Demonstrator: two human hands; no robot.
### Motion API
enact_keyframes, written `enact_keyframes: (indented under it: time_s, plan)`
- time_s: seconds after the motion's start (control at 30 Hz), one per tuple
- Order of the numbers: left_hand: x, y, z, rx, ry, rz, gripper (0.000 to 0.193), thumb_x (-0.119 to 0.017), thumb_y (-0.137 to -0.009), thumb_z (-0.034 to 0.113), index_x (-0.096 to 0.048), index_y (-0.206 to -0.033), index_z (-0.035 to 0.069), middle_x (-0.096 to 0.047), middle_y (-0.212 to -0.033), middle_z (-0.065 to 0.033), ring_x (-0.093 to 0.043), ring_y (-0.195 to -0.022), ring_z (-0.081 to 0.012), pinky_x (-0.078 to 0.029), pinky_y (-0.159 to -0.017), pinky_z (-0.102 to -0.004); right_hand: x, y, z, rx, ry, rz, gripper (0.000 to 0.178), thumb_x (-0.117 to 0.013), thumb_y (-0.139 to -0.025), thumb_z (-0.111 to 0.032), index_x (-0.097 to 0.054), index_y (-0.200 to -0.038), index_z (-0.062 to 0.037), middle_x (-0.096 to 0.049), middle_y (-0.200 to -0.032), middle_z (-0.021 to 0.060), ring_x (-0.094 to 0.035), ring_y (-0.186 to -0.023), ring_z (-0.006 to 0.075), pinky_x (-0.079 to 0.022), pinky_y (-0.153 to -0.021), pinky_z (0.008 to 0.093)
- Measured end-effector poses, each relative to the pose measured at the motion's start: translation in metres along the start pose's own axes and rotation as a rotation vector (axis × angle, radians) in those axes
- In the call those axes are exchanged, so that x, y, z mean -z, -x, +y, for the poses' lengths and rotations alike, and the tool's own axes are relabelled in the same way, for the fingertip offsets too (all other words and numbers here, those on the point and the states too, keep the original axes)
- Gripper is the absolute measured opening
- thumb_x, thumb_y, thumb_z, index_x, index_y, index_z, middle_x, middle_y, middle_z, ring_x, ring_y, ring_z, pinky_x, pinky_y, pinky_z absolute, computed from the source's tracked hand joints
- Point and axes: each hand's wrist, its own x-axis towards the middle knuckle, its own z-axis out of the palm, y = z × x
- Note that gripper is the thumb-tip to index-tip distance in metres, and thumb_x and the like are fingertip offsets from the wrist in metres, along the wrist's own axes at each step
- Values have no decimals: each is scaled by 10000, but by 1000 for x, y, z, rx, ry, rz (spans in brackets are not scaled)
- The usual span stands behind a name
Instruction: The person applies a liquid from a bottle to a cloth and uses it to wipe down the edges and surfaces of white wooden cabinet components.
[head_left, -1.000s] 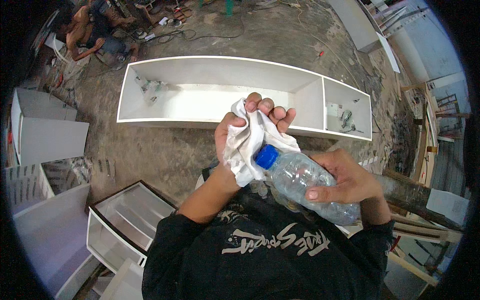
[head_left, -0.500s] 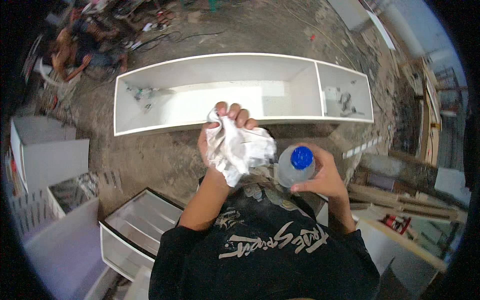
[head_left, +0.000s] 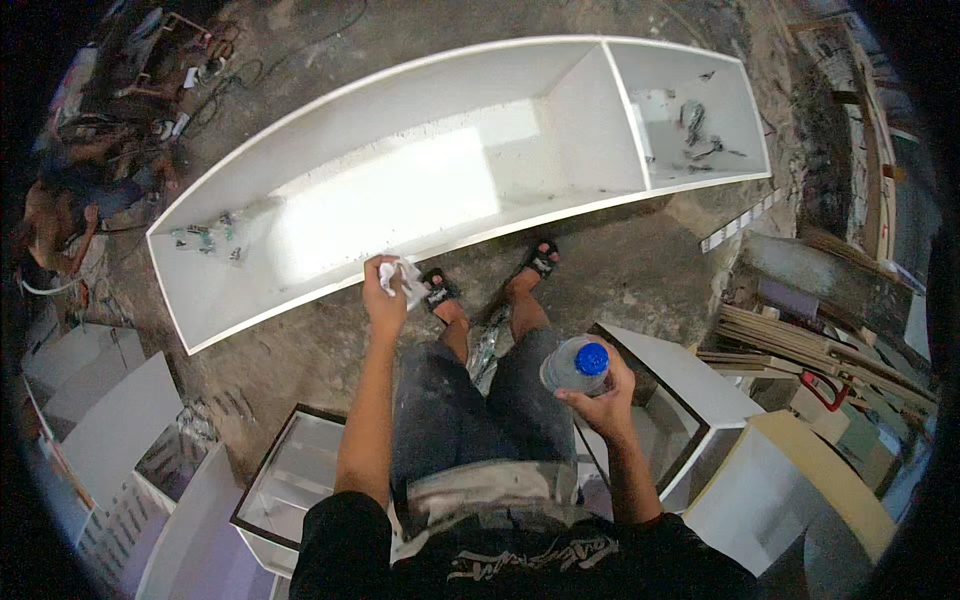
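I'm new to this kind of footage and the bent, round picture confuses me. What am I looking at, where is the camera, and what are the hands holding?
There is no machine here, only a person at work. The picture comes from a wide fisheye camera worn on the person's head and looking down, so straight edges curve and you see their own arms, legs and sandalled feet. The left hand reaches forward gripping a crumpled white cloth. The right hand holds a clear plastic bottle with a blue cap. On the concrete floor ahead lies a long white cabinet shell, open side up, with a divider and small hardware pieces inside. Smaller white cabinet parts stand around the person, and another person sits at the far left.
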Motion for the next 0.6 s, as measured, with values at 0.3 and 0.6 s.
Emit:
enact_keyframes:
  time_s: [0.3, 0.6]
  plan:
    - [-71, -60, -35, -261, -501, -132, 265, -739, -669, -16, -669, -903, 85, -633, -810, -101, -610, -798, -286, -484, -717, -371, -45, -67, 109, -68, -133, -5, 841, -930, -503, -357, -567, -1172, 0, -639, -1124, 162, -624, -1033, 302, -473, -932, 433]
    - [-214, -53, 23, -256, -417, -270, 317, -687, -576, -16, -682, -879, 78, -571, -876, -110, -536, -866, -313, -434, -748, -414, -32, -89, 151, -132, -296, 3, 806, -915, -556, -384, -563, -1168, 6, -631, -1112, 183, -611, -1050, 306, -459, -947, 433]
